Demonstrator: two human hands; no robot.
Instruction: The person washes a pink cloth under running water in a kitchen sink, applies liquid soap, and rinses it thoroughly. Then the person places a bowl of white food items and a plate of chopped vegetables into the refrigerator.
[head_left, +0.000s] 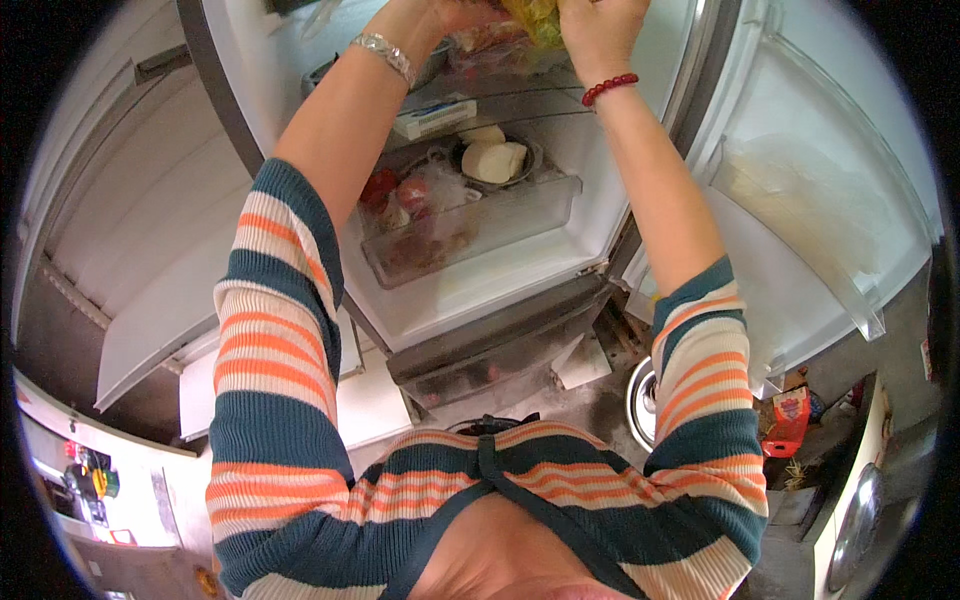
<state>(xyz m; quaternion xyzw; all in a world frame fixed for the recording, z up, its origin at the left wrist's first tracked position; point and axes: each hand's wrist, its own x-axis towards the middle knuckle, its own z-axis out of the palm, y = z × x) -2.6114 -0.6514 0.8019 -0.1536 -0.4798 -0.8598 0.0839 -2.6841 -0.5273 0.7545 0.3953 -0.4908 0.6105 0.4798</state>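
Observation:
Both my arms reach into a refrigerator (517, 281) whose door stands wide. At the top edge of the view, my right hand (604, 34) grips a yellow plastic bag (538, 22); its contents cannot be made out. My left hand (431, 16) is beside the bag, its fingers mostly cut off by the frame, so its hold is unclear. Just below the hands lie bagged foods (491, 37) on a shelf. A white box (436, 118) rests on the level beneath. Lower down, a clear drawer (480, 232) holds a pot (534, 161) with pale food (491, 161) and bagged red items (401, 191).
The refrigerator door (817, 225), with clear shelf bins, spreads to the right. Below it on the floor are a round metal vessel (641, 405) and a red packet (787, 420). A white cabinet panel (165, 330) stands at left. A lower drawer (487, 367) lies beneath the fridge compartment.

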